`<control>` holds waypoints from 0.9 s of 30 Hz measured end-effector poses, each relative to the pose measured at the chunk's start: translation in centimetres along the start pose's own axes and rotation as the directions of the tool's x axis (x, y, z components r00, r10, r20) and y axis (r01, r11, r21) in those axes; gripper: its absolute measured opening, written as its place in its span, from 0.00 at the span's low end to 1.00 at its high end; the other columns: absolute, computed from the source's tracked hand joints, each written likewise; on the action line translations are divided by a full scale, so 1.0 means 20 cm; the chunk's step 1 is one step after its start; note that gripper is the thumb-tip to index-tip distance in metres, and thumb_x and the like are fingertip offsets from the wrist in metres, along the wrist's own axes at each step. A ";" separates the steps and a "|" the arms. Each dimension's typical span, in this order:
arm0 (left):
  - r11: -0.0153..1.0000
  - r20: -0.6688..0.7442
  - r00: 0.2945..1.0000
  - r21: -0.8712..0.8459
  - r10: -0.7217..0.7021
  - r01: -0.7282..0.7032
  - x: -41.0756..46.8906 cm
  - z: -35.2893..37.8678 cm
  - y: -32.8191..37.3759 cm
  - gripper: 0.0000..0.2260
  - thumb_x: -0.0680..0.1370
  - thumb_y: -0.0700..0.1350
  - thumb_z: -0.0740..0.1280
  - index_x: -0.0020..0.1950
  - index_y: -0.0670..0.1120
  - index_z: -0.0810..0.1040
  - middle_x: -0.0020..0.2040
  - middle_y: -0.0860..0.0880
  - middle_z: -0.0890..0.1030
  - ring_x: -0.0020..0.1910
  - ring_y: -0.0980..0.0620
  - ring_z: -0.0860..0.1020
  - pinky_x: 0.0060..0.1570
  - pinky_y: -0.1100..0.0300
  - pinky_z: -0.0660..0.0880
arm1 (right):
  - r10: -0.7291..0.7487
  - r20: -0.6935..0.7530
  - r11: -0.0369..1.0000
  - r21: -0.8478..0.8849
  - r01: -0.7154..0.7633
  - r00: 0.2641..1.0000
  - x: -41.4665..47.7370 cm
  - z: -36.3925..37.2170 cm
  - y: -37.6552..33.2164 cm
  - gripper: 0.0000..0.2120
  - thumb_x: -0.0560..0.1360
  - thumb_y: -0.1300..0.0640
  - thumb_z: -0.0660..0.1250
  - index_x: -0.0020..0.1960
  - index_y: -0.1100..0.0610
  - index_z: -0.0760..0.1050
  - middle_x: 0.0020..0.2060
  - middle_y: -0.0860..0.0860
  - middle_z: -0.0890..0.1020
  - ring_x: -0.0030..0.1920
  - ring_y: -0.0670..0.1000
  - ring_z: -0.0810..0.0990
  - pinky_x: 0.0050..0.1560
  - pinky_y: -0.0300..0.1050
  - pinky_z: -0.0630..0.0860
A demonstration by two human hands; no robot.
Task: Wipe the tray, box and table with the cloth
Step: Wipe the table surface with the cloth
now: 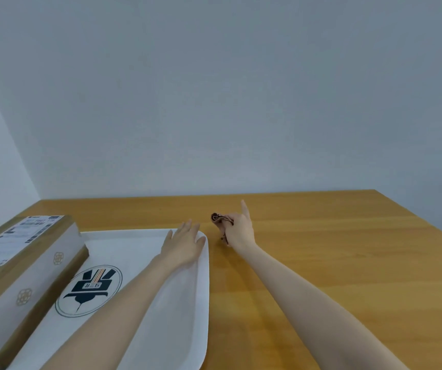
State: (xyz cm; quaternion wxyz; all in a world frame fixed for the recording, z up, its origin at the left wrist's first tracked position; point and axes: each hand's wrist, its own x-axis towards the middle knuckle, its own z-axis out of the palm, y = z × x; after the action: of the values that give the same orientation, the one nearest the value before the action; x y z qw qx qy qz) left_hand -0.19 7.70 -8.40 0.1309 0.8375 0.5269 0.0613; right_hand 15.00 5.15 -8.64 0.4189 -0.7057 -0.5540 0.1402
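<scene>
Wooden bench (pixel 348 263) against plain grey wall (pixel 214 89). Left hand (pixel 185 243) flat, fingers spread, on tray (pixel 177 329); right hand (pixel 238 231) clenches cloth (pixel 218 218).

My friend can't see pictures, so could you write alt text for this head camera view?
A right hand grips a bunched brown cloth over a wooden table, while the left hand rests flat on a white tray beside a cardboard box.

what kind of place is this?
Probably a plain indoor room, an office or a home; hard to say which. A wooden table stands in a corner of bare pale walls, and holds a white logo tray and a labelled cardboard box.
</scene>
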 end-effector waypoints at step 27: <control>0.989 0.099 0.994 0.137 0.041 -0.055 0.09 0.05 -0.04 0.24 0.83 0.52 0.43 0.78 0.45 0.48 0.79 0.51 0.48 0.78 0.55 0.45 0.76 0.54 0.43 | -0.439 0.552 0.789 -0.140 0.598 0.709 -0.38 -0.26 0.12 0.24 0.68 0.69 0.57 0.58 0.54 0.80 0.68 0.43 0.72 0.66 0.47 0.73 0.59 0.45 0.74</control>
State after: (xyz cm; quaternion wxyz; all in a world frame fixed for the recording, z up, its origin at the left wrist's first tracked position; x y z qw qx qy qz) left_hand 0.14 9.41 -9.57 0.0960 0.8590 0.5027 -0.0130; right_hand 17.37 -4.07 -9.18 0.1702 -0.5152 -0.8339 0.1012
